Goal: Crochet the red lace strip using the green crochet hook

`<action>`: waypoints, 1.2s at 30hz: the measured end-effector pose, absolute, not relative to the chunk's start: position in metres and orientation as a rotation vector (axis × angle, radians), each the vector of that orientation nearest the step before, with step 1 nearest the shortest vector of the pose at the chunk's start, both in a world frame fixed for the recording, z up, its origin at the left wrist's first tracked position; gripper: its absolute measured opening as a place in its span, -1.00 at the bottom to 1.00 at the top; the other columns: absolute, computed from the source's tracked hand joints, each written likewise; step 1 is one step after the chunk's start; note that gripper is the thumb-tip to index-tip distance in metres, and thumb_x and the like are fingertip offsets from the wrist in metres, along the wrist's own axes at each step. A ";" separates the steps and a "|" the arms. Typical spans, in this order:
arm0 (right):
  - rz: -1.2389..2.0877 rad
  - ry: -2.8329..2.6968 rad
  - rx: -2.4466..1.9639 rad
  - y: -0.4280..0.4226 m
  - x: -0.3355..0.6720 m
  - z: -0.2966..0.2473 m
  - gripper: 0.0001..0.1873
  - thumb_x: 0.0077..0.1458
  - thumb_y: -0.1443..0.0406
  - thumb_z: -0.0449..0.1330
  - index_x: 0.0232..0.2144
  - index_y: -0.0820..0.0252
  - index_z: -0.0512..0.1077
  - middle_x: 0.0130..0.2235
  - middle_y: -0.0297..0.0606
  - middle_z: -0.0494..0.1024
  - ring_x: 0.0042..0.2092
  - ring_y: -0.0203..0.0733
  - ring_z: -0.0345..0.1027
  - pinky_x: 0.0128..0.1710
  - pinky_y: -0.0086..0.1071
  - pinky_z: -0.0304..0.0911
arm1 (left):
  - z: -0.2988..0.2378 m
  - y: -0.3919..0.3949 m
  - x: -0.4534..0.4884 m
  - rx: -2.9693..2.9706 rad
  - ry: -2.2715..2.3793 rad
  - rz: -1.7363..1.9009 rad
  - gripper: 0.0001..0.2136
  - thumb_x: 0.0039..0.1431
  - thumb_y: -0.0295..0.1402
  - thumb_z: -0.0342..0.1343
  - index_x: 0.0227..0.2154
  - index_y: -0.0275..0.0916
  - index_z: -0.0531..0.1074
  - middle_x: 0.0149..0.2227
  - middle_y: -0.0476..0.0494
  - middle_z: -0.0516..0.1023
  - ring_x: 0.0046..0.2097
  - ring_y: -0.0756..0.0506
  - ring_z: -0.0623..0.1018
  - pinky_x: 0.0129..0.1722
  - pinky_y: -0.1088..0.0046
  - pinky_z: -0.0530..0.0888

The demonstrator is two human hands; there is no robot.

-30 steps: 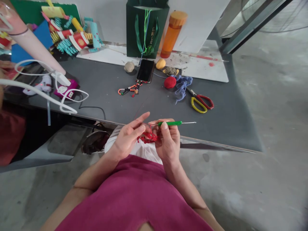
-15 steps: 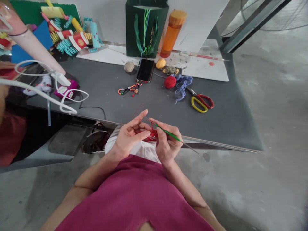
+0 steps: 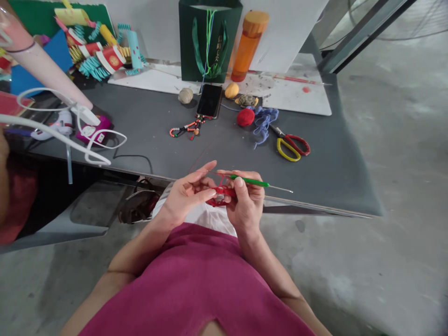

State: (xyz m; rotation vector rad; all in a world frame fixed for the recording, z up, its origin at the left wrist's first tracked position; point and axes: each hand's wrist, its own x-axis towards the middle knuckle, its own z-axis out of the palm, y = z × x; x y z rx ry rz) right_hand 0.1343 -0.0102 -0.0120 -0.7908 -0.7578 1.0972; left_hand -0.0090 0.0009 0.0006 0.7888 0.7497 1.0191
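My left hand pinches a small red crochet piece between thumb and fingers, its index finger stretched out with red yarn running over it. In my right hand is a crochet hook with a green handle, gripped between thumb and fingers and lying nearly level. Its metal shaft sticks out to the right, and a loop of red yarn rises from the piece to the hook's left end. Both hands are close together above my lap, at the table's front edge. A thin red strand leads from the left hand onto the table.
On the grey table lie scissors, a red yarn ball, blue yarn, a phone with a beaded strap, and a beige ball. Behind stand a green paper bag and an orange bottle. White cables hang at left.
The crochet hook has turned from slanting down to the right to nearly level. The right hand has rotated with it, and more of the red piece shows. The view has shifted slightly.
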 end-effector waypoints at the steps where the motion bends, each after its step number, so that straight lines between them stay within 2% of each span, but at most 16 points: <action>1: 1.107 -0.761 -0.783 -0.010 0.135 -0.012 -0.91 0.16 0.14 0.44 -0.32 -0.09 0.62 -0.35 -0.47 0.77 -0.65 -0.42 0.26 -0.76 -0.57 0.13 | 0.000 0.001 -0.009 0.797 0.756 1.022 -0.50 -0.01 -0.40 0.53 0.06 -0.05 0.69 -0.32 0.01 0.58 -0.28 0.02 0.54 -0.24 0.50 0.55; 8: 1.123 -0.828 -0.704 -0.007 0.135 -0.011 -0.87 0.22 0.12 0.40 -0.29 -0.03 0.58 -0.38 -0.45 0.74 -0.65 -0.44 0.25 -0.74 -0.59 0.16 | 0.000 0.003 -0.010 0.748 0.749 1.067 -0.50 0.01 -0.44 0.49 0.06 -0.01 0.68 -0.36 0.05 0.52 -0.30 0.05 0.49 -0.28 0.53 0.47; 15: 1.132 -0.883 -0.715 -0.009 0.142 -0.007 -0.82 0.31 0.10 0.32 -0.27 0.00 0.48 -0.37 -0.48 0.68 -0.71 -0.49 0.15 -0.77 -0.56 0.12 | 0.006 0.003 -0.010 0.717 0.750 1.057 -0.54 -0.07 -0.49 0.47 -0.04 -0.03 0.74 -0.37 0.03 0.55 -0.37 0.08 0.44 -0.32 0.52 0.41; 20: 1.077 -1.014 -0.695 -0.010 0.146 -0.005 -0.84 0.39 0.12 0.24 -0.25 -0.01 0.46 -0.35 -0.47 0.66 -0.69 -0.47 0.18 -0.72 -0.52 0.22 | 0.008 0.001 -0.011 0.712 0.788 1.072 -0.57 -0.11 -0.49 0.49 -0.11 -0.02 0.76 -0.37 0.01 0.56 -0.33 0.06 0.46 -0.29 0.52 0.42; 23: 0.997 -1.092 -0.714 -0.012 0.147 -0.005 -0.85 0.42 0.13 0.21 -0.23 -0.02 0.46 -0.32 -0.46 0.68 -0.69 -0.47 0.19 -0.73 -0.53 0.21 | 0.005 0.000 -0.011 0.743 0.784 1.106 -0.64 -0.08 -0.46 0.50 -0.16 -0.05 0.76 -0.30 -0.03 0.61 -0.28 0.03 0.49 -0.21 0.46 0.47; 27: 0.894 -1.198 -0.725 -0.016 0.152 -0.004 -0.90 0.45 0.19 0.16 -0.16 -0.03 0.46 -0.27 -0.43 0.70 -0.66 -0.45 0.25 -0.75 -0.55 0.16 | -0.001 -0.002 -0.013 0.790 0.757 1.169 -0.76 -0.06 -0.44 0.50 -0.27 -0.06 0.75 -0.06 -0.10 0.68 -0.24 0.02 0.53 -0.16 0.39 0.51; 29: 0.816 -1.285 -0.731 -0.018 0.155 -0.003 -0.92 0.45 0.23 0.15 -0.12 -0.03 0.46 -0.24 -0.39 0.71 -0.64 -0.44 0.26 -0.74 -0.54 0.18 | -0.002 -0.002 -0.014 0.823 0.763 1.180 -0.74 -0.03 -0.44 0.49 -0.23 -0.05 0.75 -0.06 -0.09 0.68 -0.23 0.02 0.54 -0.14 0.40 0.51; 31: 0.692 -1.403 -0.747 -0.019 0.159 -0.001 -0.91 0.44 0.26 0.16 -0.09 -0.02 0.47 -0.21 -0.34 0.73 -0.58 -0.39 0.36 -0.67 -0.51 0.29 | 0.000 -0.003 -0.015 0.867 0.796 1.177 -0.63 0.01 -0.43 0.49 -0.08 -0.02 0.73 -0.20 -0.05 0.67 -0.24 0.02 0.54 -0.14 0.43 0.51; 34: 0.447 -1.580 -0.783 -0.021 0.162 0.003 -0.85 0.42 0.31 0.17 -0.05 -0.01 0.51 -0.21 -0.27 0.75 -0.32 -0.21 0.63 -0.39 -0.35 0.55 | 0.005 -0.004 -0.016 0.952 0.877 1.187 -0.52 0.04 -0.41 0.48 0.07 -0.05 0.68 -0.33 0.00 0.61 -0.27 0.03 0.52 -0.18 0.48 0.49; 36: 0.334 -1.662 -0.808 -0.022 0.163 0.003 -0.81 0.39 0.34 0.20 -0.03 -0.02 0.55 -0.21 -0.26 0.76 -0.21 -0.14 0.70 -0.29 -0.28 0.61 | 0.008 -0.006 -0.015 0.998 0.935 1.208 -0.48 0.04 -0.42 0.47 0.12 -0.08 0.65 -0.34 0.00 0.62 -0.28 0.02 0.52 -0.21 0.48 0.49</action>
